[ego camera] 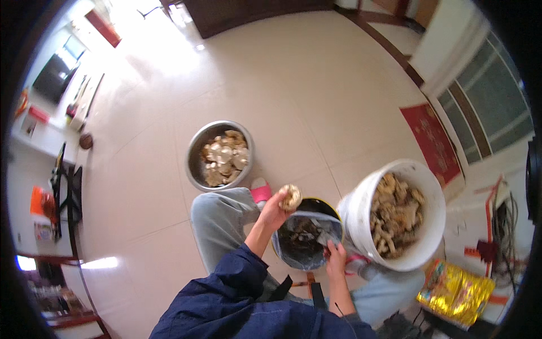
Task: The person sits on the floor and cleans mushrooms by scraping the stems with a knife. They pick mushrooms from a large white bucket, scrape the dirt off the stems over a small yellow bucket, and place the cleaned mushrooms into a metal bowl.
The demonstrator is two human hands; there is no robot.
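Observation:
My left hand [273,210] grips a pale mushroom [291,197], its round face turned up, above the left rim of a lined bin. In my right hand [336,255] is a flat grey blade [325,238], probably a knife; its handle is hidden by the fingers. The blade extends over the bin [308,263], which has a dark body, yellow rim and a thin plastic liner. Dark scraps [302,233] lie inside it. Beyond my left knee, a metal basin [192,169] contains a heap of mushrooms [223,156]. A white bucket [360,212] at the right, tilted in view, holds many brownish mushrooms [396,212].
Pale floor tiles [271,93] stretch ahead. A red mat [431,142] lies by the glazed door [487,97]. Right of my leg sits a shiny gold package [457,292], near hanging cables [506,229]. Pink footwear [260,193] shows between basin and bin.

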